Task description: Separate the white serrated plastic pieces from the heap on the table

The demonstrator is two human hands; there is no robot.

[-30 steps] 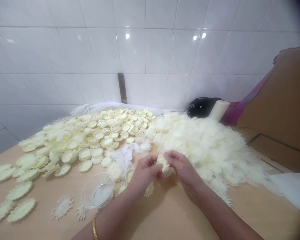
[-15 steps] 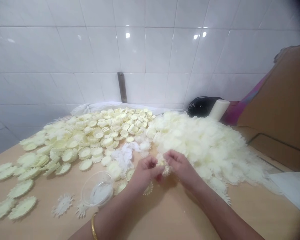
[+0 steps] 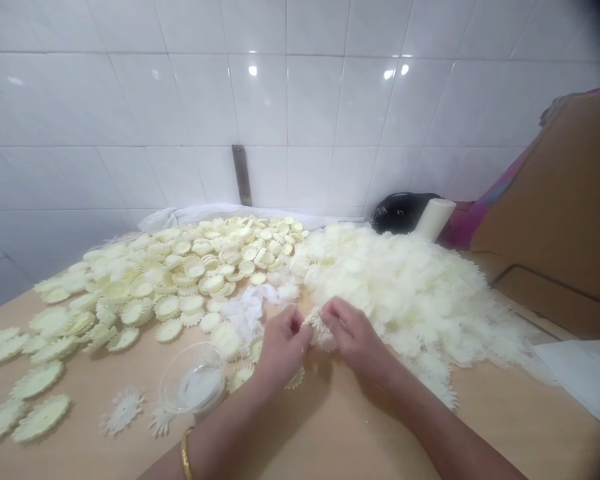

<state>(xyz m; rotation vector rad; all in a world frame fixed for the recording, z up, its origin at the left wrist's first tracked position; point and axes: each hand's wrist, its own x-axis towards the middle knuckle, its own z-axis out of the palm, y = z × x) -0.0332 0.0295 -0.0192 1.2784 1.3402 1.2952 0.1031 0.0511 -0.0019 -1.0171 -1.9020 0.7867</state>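
Between my two hands is a small pale cream piece with a toothed edge (image 3: pixel 325 337), partly covered by the fingers. My left hand (image 3: pixel 285 340) pinches its left side, thumb against fingers. On the other side, my right hand (image 3: pixel 347 330) is closed with its fingertips on the same piece. To the left spreads a heap of cream discs with notched rims (image 3: pixel 220 257). A fluffier pale pile of thin petal-like pieces (image 3: pixel 390 287) rises just beyond my right hand. Crumpled white material (image 3: pixel 245 310) lies past my left hand.
A clear round tub (image 3: pixel 193 380) with whitish contents stands left of my left forearm. Beside it lie loose white toothed pieces (image 3: pixel 123 411). At the back right are a white roll (image 3: pixel 435 219), a black object (image 3: pixel 400 212) and a cardboard box (image 3: pixel 555 200). A tiled wall (image 3: pixel 310 100) closes off the far side.
My left hand has turned, its thumb now less stretched across the piece. My right hand has shifted slightly left, nearer to it. The toothed piece has tilted between the fingers.
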